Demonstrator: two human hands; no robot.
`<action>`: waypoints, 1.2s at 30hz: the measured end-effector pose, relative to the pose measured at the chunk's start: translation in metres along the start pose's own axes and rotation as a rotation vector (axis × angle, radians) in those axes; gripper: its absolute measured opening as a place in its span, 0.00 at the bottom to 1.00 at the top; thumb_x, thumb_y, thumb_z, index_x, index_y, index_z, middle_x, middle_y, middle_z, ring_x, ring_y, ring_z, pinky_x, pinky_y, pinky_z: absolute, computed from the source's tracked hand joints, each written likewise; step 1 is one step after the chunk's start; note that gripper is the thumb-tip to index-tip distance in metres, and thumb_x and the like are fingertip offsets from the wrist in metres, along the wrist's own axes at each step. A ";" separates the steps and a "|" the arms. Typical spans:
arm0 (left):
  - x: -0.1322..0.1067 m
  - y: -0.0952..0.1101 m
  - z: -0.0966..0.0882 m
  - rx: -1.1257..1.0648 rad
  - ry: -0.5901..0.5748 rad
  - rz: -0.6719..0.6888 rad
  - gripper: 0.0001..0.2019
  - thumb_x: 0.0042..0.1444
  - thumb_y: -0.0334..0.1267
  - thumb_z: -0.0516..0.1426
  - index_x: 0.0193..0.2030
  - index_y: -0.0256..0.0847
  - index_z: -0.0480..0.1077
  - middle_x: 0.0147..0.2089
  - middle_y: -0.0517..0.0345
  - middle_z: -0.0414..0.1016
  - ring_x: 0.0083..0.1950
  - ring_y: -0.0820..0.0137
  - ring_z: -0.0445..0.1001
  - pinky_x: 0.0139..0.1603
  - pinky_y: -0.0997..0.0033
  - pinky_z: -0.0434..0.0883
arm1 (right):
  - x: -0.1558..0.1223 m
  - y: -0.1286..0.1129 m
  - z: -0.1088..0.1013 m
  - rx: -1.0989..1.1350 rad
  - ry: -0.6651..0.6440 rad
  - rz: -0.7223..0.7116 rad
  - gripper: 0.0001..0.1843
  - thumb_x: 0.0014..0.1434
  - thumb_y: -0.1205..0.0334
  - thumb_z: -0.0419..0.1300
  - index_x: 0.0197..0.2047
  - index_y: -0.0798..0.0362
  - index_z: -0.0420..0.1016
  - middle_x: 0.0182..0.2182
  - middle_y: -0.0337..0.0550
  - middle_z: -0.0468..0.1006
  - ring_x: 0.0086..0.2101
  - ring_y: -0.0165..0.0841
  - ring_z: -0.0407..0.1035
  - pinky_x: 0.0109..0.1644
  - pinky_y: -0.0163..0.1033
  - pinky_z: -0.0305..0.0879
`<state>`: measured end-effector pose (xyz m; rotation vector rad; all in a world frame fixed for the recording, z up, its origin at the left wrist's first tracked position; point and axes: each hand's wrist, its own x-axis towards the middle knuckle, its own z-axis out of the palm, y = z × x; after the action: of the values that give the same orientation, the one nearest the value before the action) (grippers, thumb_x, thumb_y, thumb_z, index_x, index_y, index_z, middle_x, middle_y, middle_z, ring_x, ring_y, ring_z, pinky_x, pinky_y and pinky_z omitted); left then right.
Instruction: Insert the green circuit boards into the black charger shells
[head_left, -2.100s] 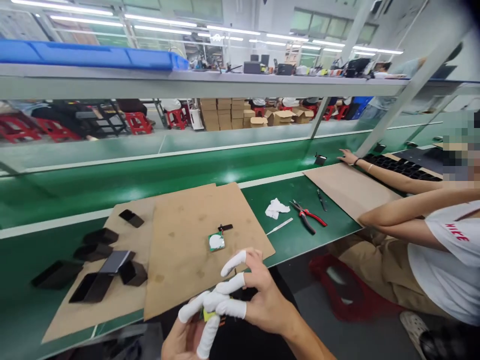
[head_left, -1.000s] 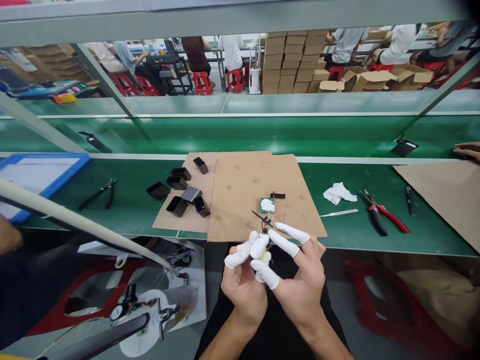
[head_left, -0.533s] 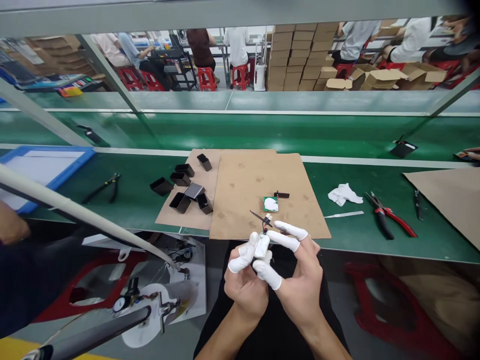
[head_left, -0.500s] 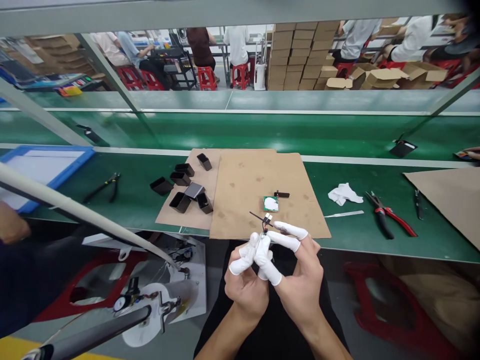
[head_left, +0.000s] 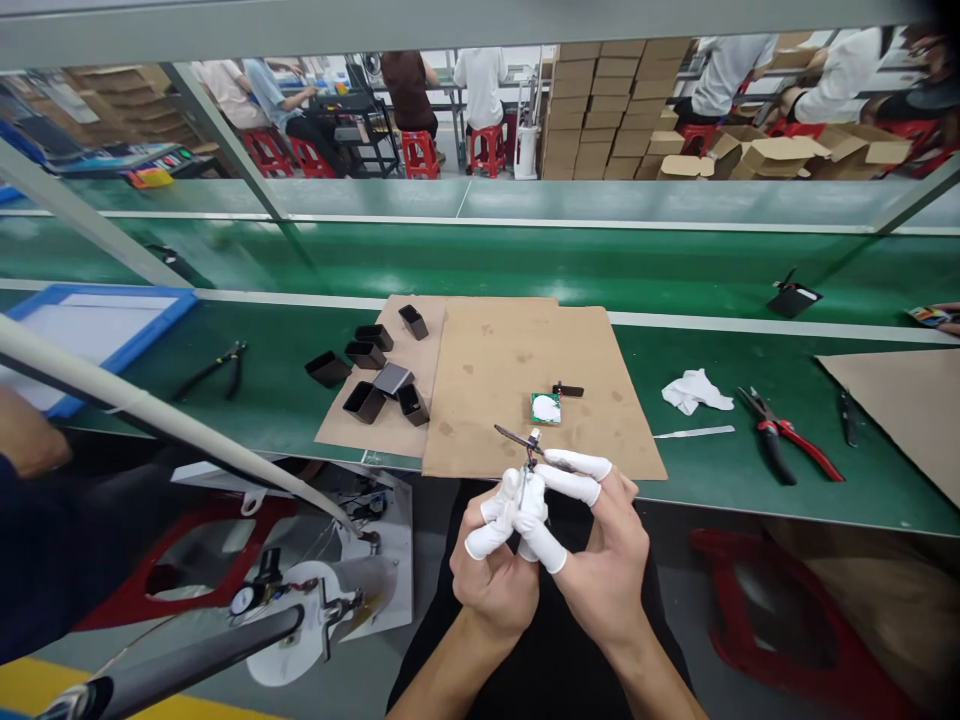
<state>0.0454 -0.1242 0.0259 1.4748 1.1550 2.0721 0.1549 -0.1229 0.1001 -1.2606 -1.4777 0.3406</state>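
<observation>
Both hands meet in front of the table's near edge, white covers on several fingertips. My left hand pinches the lower part of a small wired circuit board, most of which the fingers hide. A white connector, short wires and a thin black strip stick out at its top. From the other side, my right hand is closed on the same piece, its thumb low and its forefingers by the wires. Just beyond lies another green circuit board with a white round pad and a black strip wired to it.
Cardboard covers the middle of the green table. Several black box-shaped housings stand at its left, near black pliers. On the right are a crumpled white cloth, a flat white strip and red-handled pliers.
The black strip on the held board has turned, now showing more of its flat side. My fingers have shifted slightly around the board. The whole view has drifted a little.
</observation>
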 end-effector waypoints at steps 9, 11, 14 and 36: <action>0.012 -0.003 -0.015 0.099 0.033 0.036 0.17 0.60 0.26 0.70 0.53 0.44 0.78 0.51 0.51 0.85 0.53 0.55 0.87 0.50 0.54 0.87 | -0.005 0.009 0.032 0.010 0.059 -0.120 0.24 0.65 0.59 0.73 0.63 0.46 0.79 0.55 0.51 0.84 0.52 0.48 0.78 0.56 0.55 0.69; 0.019 -0.002 -0.021 0.125 0.030 0.076 0.17 0.61 0.26 0.69 0.55 0.43 0.78 0.51 0.50 0.85 0.53 0.56 0.87 0.49 0.56 0.87 | -0.003 0.011 0.037 0.024 0.060 -0.281 0.27 0.66 0.62 0.72 0.67 0.51 0.77 0.57 0.54 0.84 0.55 0.49 0.79 0.56 0.55 0.73; 0.029 0.002 -0.026 0.185 0.024 0.145 0.14 0.64 0.27 0.67 0.55 0.40 0.77 0.49 0.50 0.84 0.50 0.60 0.87 0.47 0.62 0.87 | -0.002 0.016 0.043 0.015 0.050 -0.484 0.31 0.66 0.68 0.71 0.71 0.55 0.75 0.56 0.57 0.86 0.57 0.50 0.80 0.56 0.54 0.77; 0.055 -0.002 -0.055 0.337 -0.164 0.331 0.33 0.57 0.34 0.72 0.68 0.36 0.70 0.54 0.40 0.81 0.52 0.55 0.87 0.52 0.57 0.88 | -0.004 0.051 0.075 0.884 -0.265 0.655 0.35 0.40 0.58 0.87 0.53 0.48 0.87 0.49 0.53 0.90 0.48 0.50 0.86 0.53 0.49 0.86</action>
<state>-0.0262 -0.1083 0.0519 2.0765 1.3152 1.9746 0.1172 -0.0754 0.0325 -0.9270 -0.8723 1.4608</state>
